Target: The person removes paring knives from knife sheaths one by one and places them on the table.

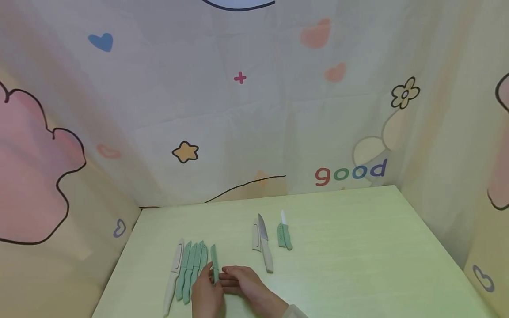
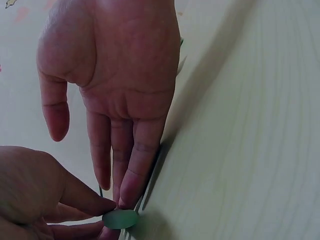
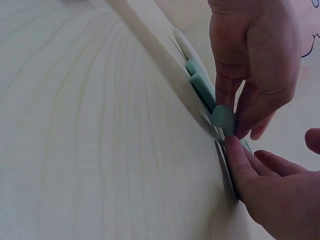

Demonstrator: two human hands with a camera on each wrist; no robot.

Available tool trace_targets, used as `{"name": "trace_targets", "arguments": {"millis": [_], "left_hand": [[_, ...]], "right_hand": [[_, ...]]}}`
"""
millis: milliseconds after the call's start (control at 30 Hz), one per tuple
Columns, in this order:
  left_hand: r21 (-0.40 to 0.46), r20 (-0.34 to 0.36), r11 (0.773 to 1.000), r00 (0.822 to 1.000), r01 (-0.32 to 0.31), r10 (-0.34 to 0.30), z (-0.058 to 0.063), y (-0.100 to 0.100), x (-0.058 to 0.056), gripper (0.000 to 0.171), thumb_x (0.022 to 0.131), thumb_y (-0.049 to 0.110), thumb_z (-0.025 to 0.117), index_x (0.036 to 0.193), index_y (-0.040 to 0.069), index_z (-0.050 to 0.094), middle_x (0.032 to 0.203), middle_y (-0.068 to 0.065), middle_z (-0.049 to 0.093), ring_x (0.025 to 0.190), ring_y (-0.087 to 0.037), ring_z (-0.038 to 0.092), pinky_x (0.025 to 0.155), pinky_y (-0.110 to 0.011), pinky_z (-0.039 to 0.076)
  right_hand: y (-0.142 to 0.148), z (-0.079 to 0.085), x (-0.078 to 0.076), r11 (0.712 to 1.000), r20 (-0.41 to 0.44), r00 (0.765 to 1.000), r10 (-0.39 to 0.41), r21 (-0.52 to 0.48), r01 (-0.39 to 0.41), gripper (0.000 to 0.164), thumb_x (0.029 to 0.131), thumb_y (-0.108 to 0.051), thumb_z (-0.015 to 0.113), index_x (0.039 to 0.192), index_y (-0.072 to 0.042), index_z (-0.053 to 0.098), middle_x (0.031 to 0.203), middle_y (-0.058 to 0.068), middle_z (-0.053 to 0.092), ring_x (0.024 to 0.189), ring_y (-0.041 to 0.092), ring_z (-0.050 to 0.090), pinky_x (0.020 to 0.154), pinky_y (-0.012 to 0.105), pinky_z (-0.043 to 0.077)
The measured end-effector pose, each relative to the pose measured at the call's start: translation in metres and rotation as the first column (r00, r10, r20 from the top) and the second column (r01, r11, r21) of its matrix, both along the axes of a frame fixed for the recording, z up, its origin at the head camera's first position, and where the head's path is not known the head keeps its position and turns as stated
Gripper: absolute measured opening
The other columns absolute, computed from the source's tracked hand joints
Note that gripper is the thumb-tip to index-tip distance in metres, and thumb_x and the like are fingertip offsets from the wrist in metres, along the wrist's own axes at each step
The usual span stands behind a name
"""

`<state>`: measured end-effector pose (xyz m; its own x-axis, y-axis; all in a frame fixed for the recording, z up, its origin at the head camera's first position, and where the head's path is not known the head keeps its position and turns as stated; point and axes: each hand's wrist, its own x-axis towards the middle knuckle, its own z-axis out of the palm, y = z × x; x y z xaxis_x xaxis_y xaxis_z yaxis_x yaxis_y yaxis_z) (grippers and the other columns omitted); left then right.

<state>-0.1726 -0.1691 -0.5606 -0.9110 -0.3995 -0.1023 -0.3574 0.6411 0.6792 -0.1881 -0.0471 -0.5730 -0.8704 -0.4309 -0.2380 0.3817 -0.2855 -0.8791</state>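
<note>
My left hand (image 1: 207, 295) pinches the handle of a slim green knife (image 1: 214, 256), whose upper end is a green sheath. Its rounded handle end (image 2: 120, 219) shows between the hands in the left wrist view. The right hand (image 1: 252, 288) comes in from the right, fingers stretched out, fingertips right at the knife's handle. Left of the hands lie three green knives (image 1: 192, 260) in green sheaths, side by side. Beyond them, at the row's left end, is a longer white knife (image 1: 171, 285) in a white sheath. The left hand partly covers the nearest green handles.
Farther back lies a bare-bladed knife with a white handle (image 1: 267, 256), against a white sheath (image 1: 256, 236). Right of it is a small green-handled knife (image 1: 289, 238) with a white blade, beside a green sheath (image 1: 280, 235). A printed curtain (image 1: 238, 123) rises behind the pale table (image 1: 358, 256).
</note>
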Motion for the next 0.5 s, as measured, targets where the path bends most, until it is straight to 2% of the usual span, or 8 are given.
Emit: {"name": "trace_targets", "arguments": {"millis": [100,233,500], "left_hand": [[0.028,0.003,0.999,1.000,-0.025,0.025,0.000,0.000,0.000,0.059,0.077,-0.004,0.064,0.134,0.000,0.051,0.119,-0.023,0.063,0.105,-0.035,0.058,0.092,-0.058,0.047],[0.047,0.006,0.999,1.000,-0.024,0.024,0.003,0.001,0.000,0.060,0.078,-0.002,0.066,0.136,0.000,0.050,0.119,-0.022,0.063,0.098,-0.030,0.062,0.090,-0.055,0.049],[0.088,0.040,0.996,0.999,-0.012,0.008,0.008,0.001,0.000,0.067,0.075,0.001,0.070,0.138,0.001,0.048,0.118,-0.020,0.063,0.084,-0.022,0.065,0.075,-0.045,0.056]], "right_hand": [[0.003,0.001,0.000,1.000,0.010,1.000,0.011,-0.004,-0.011,0.040,0.098,-0.015,0.049,0.124,0.016,0.052,0.116,0.029,0.063,0.104,0.033,0.060,0.089,0.045,0.055],[0.008,0.003,0.000,1.000,0.019,1.000,0.017,-0.007,-0.017,0.041,0.098,-0.016,0.049,0.125,0.014,0.052,0.118,0.027,0.063,0.103,0.032,0.061,0.088,0.046,0.056],[0.016,0.000,0.001,1.000,0.028,0.999,0.024,-0.002,-0.024,0.042,0.097,-0.019,0.051,0.128,0.010,0.052,0.120,0.023,0.063,0.101,0.030,0.062,0.078,0.048,0.059]]}}
